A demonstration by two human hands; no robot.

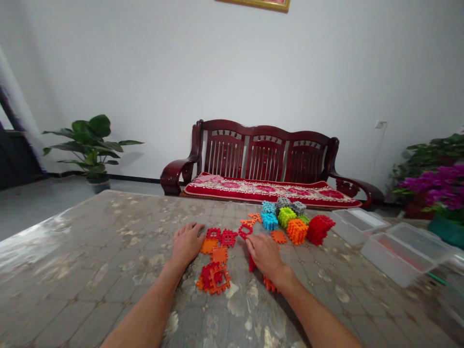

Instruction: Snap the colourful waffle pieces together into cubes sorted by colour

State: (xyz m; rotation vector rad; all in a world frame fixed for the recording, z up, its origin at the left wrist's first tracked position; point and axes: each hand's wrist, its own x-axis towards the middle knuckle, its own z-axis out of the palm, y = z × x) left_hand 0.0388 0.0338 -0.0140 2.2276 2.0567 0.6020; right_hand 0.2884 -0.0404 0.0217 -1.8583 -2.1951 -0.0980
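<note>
My left hand lies on the table with its fingers stretched out, beside a red window-frame tile and a flat orange tile. A red lattice tile and another orange tile adjoin these. Closer to me is a small overlapping pile of red and orange interlocking tiles. At the fingertips of my right hand is a red open-frame tile, gripped at its near edge. Under that hand, a red piece and orange pieces are partly hidden.
Behind my right hand stand stacks of tiles: blue, lime green, orange, red and grey. Clear plastic boxes sit at the right. A wooden sofa is beyond the table.
</note>
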